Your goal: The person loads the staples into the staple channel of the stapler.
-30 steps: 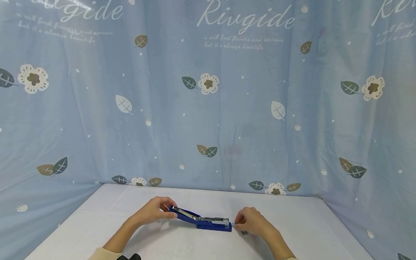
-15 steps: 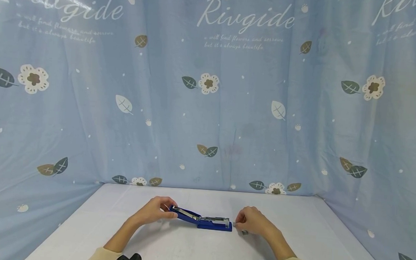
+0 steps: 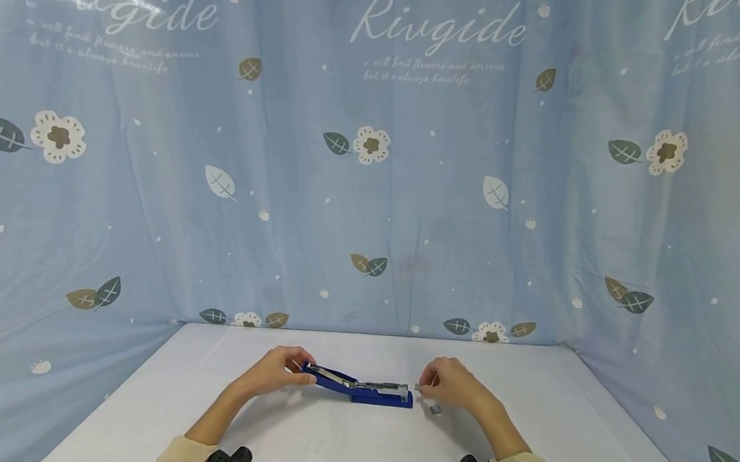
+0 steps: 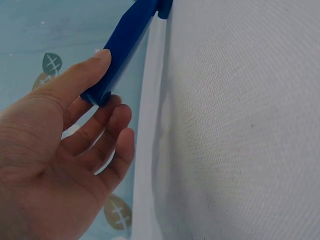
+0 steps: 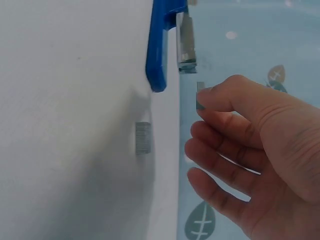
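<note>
A blue stapler lies folded wide open on the white table, its metal staple magazine exposed. My left hand pinches the end of its raised top arm between thumb and fingers. Just right of the stapler's front end, my right hand pinches a small strip of staples between thumb and forefinger, the other fingers loosely bent. In the right wrist view the strip is a short gap away from the magazine tip. Another short staple strip lies on the table below that hand.
The white table runs back to a blue curtain printed with leaves and flowers, which also hangs along both sides. Black wrist cameras sit at the cuffs of both sleeves.
My right hand has lifted slightly with its staple strip, showing more of the strip lying on the table. My left hand and the stapler stay in place.
</note>
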{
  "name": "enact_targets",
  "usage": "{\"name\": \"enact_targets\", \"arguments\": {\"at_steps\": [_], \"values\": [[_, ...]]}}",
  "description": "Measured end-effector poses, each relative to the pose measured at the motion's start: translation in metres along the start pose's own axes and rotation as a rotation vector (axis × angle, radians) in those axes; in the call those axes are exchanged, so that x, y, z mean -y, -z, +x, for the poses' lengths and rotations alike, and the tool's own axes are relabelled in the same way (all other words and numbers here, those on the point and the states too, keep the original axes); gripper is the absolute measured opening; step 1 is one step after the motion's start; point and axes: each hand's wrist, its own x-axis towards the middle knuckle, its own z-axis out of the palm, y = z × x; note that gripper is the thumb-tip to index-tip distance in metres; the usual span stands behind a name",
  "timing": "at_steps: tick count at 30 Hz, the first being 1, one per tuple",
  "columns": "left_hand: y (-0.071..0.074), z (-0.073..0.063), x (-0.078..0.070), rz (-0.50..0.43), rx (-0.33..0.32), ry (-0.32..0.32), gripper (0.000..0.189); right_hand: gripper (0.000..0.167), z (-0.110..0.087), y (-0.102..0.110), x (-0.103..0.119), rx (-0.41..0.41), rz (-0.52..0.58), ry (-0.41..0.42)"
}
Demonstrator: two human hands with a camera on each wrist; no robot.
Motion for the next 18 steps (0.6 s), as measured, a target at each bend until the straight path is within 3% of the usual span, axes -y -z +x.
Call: {"name": "enact_targets", "arguments": {"at_steps": [18], "values": [[0.000, 0.001, 0.001, 0.002, 0.005, -0.013, 0.035, 0.004, 0.001, 0.009, 0.022, -0.040, -0.034, 0.027]]}}
